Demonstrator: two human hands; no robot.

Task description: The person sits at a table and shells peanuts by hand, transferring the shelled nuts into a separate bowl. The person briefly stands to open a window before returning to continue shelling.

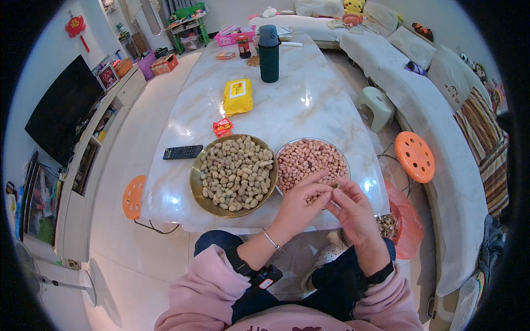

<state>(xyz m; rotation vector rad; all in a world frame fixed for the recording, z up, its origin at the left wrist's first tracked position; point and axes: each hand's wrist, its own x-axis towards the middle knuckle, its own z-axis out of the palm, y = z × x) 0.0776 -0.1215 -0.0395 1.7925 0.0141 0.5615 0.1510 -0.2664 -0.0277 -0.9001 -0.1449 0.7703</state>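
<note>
My left hand (299,203) and my right hand (354,207) meet over the near edge of a bowl of shelled peanuts (308,159). Their fingertips pinch a small peanut shell (336,185) between them; whether a kernel is inside cannot be told. Left of that bowl, a brass-coloured metal bowl (194,188) holds many unshelled peanuts (236,171). Below the table's right corner, a red plastic bag (410,227) contains broken peanut shells (387,225).
On the marble-patterned table (290,99) are a remote control (183,152), red wrappers (223,126), a yellow wipes pack (238,97), a dark green bottle (268,58) and a jar (243,46). Orange stools (414,157) flank it; a white-covered sofa (414,95) runs along the right.
</note>
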